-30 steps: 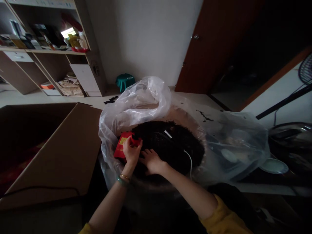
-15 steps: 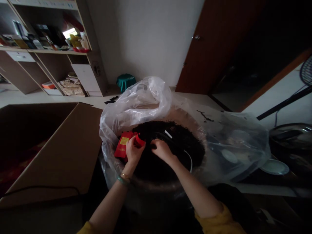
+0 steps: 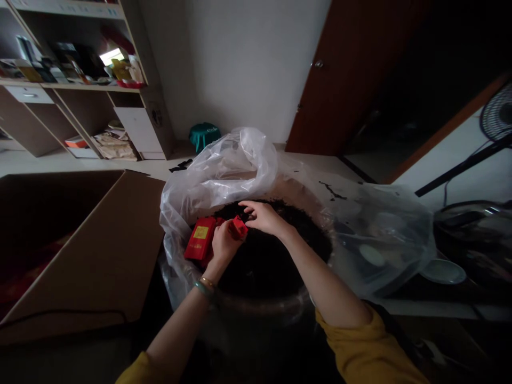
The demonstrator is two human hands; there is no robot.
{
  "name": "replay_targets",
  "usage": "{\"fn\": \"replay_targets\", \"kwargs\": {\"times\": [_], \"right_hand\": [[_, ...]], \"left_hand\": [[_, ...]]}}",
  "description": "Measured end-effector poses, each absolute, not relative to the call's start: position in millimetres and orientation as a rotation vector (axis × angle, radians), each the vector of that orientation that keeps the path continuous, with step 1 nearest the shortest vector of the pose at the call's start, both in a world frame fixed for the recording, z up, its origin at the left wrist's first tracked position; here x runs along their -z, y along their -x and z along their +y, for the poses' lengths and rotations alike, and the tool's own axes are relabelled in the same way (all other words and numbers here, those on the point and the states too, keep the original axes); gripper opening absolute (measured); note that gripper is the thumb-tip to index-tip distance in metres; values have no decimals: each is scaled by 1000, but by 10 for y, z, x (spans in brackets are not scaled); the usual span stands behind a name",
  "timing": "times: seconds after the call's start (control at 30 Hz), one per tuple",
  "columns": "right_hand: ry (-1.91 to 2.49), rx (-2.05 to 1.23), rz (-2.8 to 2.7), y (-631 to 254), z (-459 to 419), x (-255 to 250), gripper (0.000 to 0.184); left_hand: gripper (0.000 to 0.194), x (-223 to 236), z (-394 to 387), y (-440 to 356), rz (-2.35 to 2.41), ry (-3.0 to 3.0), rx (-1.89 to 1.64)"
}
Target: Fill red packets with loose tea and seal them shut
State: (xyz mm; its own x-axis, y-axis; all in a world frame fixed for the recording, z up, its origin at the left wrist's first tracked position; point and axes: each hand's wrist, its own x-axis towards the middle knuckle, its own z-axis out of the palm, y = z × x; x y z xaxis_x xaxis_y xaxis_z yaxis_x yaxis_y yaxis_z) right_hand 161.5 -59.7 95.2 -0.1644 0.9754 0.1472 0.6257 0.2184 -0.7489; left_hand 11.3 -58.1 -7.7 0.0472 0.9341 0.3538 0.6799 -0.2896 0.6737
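Note:
My left hand (image 3: 224, 246) is closed around a small red packet (image 3: 240, 228), whose open end faces up and to the right. Just beside that opening is my right hand (image 3: 264, 217), index finger stretched out and thumb apart, with nothing visible in it. Both hands are over dark, loose, leaf-like material (image 3: 272, 266) filling a round container lined with a clear plastic bag (image 3: 224, 178). A larger red box (image 3: 197, 248) with a yellow label leans on the material at the left, partly behind my left hand.
An open cardboard box (image 3: 100, 240) stands at the left. To the right lie more clear plastic (image 3: 384, 234), a pale dish (image 3: 443, 272) and a fan (image 3: 496, 114). Behind are a shelf unit (image 3: 88, 88), a green-covered bin (image 3: 204, 136) and a brown door (image 3: 340, 69).
My right hand has risen toward the packet's mouth and its fingers have spread. The packet has turned so its open end shows. My right arm now covers the small white piece seen before.

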Motion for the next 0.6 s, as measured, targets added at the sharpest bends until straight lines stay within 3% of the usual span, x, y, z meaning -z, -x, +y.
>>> {"fn": "replay_targets", "kwargs": {"times": [0.07,0.23,0.37,0.6], "right_hand": [[1512,-679,-1822,-1634,-604,-922,57],[1609,-564,-1938,-1629,-655,-851,36],[1648,-566,-2074,-1582,-679,-853,43],[1785,-442,-1867,-1460,-762,-798,36]], "left_hand": [[52,89,-572,-125,1574,-2015,-1149],[50,188,-576,-107,1460,-2032,-1215],[49,215,-569,-94,1437,-2096,-1202],[54,212,-573,-83,1499,-2112,-1207]]}}
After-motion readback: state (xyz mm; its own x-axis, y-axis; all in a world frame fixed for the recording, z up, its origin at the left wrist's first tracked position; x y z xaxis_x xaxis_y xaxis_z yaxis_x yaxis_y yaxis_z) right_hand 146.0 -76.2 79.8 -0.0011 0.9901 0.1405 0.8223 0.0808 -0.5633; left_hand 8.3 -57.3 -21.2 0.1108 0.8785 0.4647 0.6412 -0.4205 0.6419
